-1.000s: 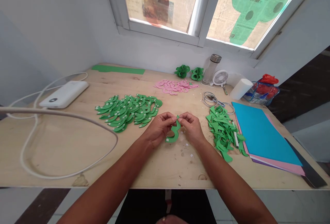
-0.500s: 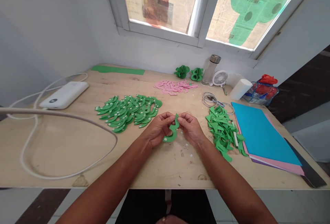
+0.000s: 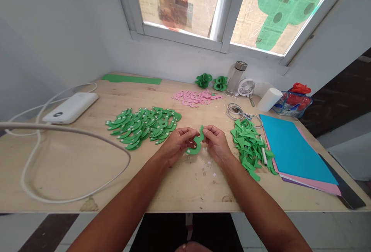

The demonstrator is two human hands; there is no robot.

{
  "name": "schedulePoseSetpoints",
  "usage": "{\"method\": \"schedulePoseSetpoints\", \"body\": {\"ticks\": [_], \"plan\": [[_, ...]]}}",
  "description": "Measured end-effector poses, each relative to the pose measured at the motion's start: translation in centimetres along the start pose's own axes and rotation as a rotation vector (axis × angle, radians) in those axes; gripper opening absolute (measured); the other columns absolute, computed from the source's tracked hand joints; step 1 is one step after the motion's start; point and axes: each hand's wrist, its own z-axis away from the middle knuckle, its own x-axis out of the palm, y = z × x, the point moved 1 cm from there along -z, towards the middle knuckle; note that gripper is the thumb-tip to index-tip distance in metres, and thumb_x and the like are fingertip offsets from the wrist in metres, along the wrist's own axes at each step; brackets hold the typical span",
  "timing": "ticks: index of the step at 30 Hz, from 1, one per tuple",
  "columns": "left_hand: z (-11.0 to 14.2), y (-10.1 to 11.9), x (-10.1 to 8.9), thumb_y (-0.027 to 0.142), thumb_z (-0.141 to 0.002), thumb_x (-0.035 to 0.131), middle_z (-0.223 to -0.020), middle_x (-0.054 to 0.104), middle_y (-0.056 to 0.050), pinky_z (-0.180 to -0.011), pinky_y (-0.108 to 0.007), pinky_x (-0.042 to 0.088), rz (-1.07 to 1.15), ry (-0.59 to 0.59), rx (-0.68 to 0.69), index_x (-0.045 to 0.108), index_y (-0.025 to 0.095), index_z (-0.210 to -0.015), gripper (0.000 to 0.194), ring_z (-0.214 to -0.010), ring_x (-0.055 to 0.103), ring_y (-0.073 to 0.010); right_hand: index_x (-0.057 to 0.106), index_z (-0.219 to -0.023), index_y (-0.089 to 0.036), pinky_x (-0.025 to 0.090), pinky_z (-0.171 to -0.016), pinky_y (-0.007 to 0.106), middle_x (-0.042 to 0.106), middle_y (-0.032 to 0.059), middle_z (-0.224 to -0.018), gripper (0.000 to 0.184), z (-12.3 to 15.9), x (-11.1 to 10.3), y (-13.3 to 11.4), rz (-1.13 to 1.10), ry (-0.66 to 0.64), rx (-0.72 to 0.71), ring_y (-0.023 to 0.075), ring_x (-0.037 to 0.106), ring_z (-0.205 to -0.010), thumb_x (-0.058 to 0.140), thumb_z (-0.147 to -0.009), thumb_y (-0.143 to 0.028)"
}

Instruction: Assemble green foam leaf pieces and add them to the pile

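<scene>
Both my hands meet over the middle of the wooden table (image 3: 72, 159) and pinch one curved green paper cut-out (image 3: 197, 145). My left hand (image 3: 176, 145) grips its left side with closed fingers. My right hand (image 3: 216, 142) pinches its upper tip. To the left lies a spread of similar green cut-outs with white tabs (image 3: 143, 125). A looser heap of green cut-outs (image 3: 249, 145) lies right of my right hand. Small white scraps (image 3: 209, 167) dot the wood below my hands.
Pink cut-outs (image 3: 195, 97) and two green paper balls (image 3: 211, 82) lie at the back. A white power bank (image 3: 69, 107) with a thick white cable (image 3: 75, 132) occupies the left. Blue and pink sheets (image 3: 292, 147), scissors (image 3: 240, 112), a bottle (image 3: 236, 76), a small fan (image 3: 246, 87) and a container (image 3: 292, 103) sit at the right.
The green cut-out has turned slightly between my fingers, its lower end swinging a little. Both hands stay together at the same spot.
</scene>
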Motion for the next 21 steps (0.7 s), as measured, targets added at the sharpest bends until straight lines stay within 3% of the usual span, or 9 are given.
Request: {"method": "schedulePoseSetpoints", "body": {"ticks": [6,14,21], "plan": [[-0.08,0.14,-0.14,0.037,-0.065,0.068,-0.061,0.062,-0.004,-0.055,-0.022,0.042,-0.304,0.028,0.033,0.066,0.015,-0.063,0.022,-0.058,0.055,-0.0136,0.059,-0.066,-0.018,0.033,-0.048,0.022,0.05,-0.005,-0.052,0.019,-0.33,-0.43,-0.1,0.054,0.084,-0.031,0.0081,0.041,-0.046,0.068,-0.062,-0.033],[-0.39,-0.29,0.14,0.036,-0.065,0.066,-0.057,0.061,-0.003,-0.053,-0.023,0.04,-0.405,0.173,0.176,0.066,0.015,-0.063,0.021,-0.055,0.053,-0.0139,0.061,-0.069,-0.016,0.036,-0.052,0.022,0.054,-0.004,-0.056,0.019,-0.19,-0.25,0.29,0.3,0.048,-0.07,0.0094,0.047,-0.05,0.064,-0.066,-0.035],[-0.25,-0.22,0.52,0.033,-0.064,0.064,-0.059,0.063,-0.003,-0.051,-0.022,0.04,-0.463,0.145,0.185,0.067,0.015,-0.065,0.019,-0.055,0.054,-0.0139,0.061,-0.071,-0.016,0.036,-0.05,0.023,0.057,-0.0017,-0.06,0.017,-0.51,-0.84,0.72,0.441,0.05,-0.164,0.011,0.047,-0.053,0.06,-0.069,-0.034]]}}
